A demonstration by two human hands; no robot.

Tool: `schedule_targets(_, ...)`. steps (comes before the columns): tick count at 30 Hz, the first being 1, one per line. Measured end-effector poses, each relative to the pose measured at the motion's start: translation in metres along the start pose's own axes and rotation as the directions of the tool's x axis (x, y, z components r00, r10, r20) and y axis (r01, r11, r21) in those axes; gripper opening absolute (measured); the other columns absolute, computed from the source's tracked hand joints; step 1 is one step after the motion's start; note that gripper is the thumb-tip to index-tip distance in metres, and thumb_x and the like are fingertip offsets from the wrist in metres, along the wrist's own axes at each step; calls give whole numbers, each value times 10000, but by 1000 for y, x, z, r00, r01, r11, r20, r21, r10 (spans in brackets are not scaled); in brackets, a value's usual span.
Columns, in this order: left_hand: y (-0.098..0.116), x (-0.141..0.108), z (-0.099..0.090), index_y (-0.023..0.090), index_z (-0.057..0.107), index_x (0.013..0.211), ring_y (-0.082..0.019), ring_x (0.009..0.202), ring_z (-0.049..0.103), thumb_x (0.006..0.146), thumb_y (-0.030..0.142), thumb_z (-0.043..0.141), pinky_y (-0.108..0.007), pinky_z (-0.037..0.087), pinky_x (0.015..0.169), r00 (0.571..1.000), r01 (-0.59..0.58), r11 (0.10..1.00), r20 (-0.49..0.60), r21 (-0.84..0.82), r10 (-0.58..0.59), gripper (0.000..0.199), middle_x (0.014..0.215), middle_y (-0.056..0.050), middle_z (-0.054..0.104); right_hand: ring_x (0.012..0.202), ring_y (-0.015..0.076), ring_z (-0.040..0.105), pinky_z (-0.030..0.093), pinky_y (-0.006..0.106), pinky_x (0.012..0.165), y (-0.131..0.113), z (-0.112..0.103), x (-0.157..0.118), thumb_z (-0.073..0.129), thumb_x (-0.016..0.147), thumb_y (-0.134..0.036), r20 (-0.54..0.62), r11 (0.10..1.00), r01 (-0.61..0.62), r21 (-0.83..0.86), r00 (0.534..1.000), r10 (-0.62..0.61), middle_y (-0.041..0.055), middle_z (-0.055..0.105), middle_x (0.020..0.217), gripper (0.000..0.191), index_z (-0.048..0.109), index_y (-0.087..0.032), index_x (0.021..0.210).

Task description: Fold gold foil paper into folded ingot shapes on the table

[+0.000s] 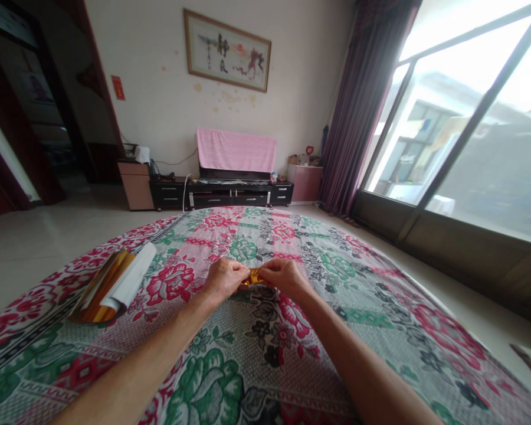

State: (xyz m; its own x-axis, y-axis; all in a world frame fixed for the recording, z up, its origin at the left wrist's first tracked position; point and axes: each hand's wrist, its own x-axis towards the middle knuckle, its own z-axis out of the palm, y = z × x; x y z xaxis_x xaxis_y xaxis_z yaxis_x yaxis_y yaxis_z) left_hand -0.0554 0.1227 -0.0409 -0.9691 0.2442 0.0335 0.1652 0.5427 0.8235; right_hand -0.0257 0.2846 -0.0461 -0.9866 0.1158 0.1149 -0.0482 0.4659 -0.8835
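Observation:
Between my two hands is a small piece of shiny gold foil paper [253, 276], crumpled or folded, just above the flowered cloth. My left hand [225, 278] pinches its left end with thumb and fingers. At the other end, my right hand [287, 276] grips it the same way. The fingertips cover both ends of the foil, so only its middle shows. Off to the left on the cloth lies a loosely curled stack of gold and white sheets [115, 286], apart from both hands.
A flowered cloth [212, 378] in red, green and grey covers the broad rounded surface before me. Beyond it stand a low black cabinet [230, 198] and a screen under a pink towel [236, 150]. Purple curtains [358, 106] and a large window are on the right.

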Motion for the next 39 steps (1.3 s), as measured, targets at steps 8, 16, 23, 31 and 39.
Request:
schedule_targets(8,9,-3,-7,125,674,976,-166,629,683,762,194,521,-165,439,421,987,123,980,121,-159,-105,272,825,-79,719,416,58,468,342,151,398,1,-1,0,570,704,-218,64,997,-32,64,998,28,-33,571,483,131,679,-147,686)
schedule_targets(16,8,-2,-4,116,649,988,-135,556,666,750,130,510,-138,382,368,985,146,979,112,-141,-131,276,834,-89,714,395,68,498,377,152,388,-12,-5,-9,582,731,-223,107,991,-135,-15,985,135,-31,601,483,132,694,-176,781)
schedule_targets(23,3,0,-1,118,644,1062,-122,441,609,725,214,554,-140,337,357,991,120,989,71,-82,-114,362,529,-39,661,382,88,508,373,163,383,-12,-12,-9,582,757,-312,149,983,-179,-33,972,182,-32,580,428,186,680,-193,861)
schedule_targets(31,8,-6,-7,121,694,948,-127,389,568,766,395,507,-159,316,351,996,83,996,23,-42,-82,379,452,-37,622,361,79,480,335,155,359,-12,-17,-11,514,807,-404,141,987,-158,5,978,155,-21,589,437,274,662,-176,776)
schedule_targets(39,3,0,-8,153,652,1001,-142,545,656,705,228,563,-159,373,372,994,112,984,35,-137,-108,318,799,-54,716,401,79,510,399,167,400,0,-10,-3,584,721,-192,80,979,-180,95,982,172,-32,604,496,161,631,-162,872)
